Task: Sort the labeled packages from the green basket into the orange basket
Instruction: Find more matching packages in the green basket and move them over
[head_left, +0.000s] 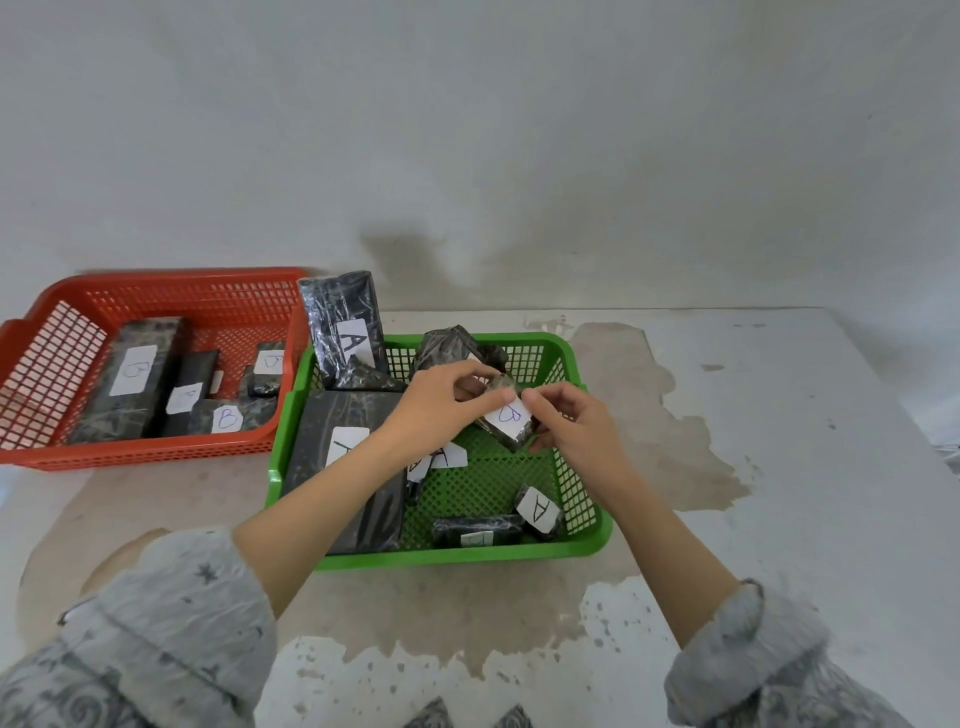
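Head view: both hands meet above the green basket (587, 540). The left hand (436, 410) and the right hand (576, 421) pinch one small dark package (511, 423) between them — its white label reads B. The fingers of both hands close narrowly on its ends, and the package is lifted clear of the basket floor.

The orange basket (156, 452), just beside the green one on the left, already contains several dark packages; the readable labels there show B. This suggests that the B items are the ones being transferred, and a good part of the sort is done.

Remaining in the green basket are packages whose readable labels show A — some labels are hidden or too small to read. The held package is not yet transferred.
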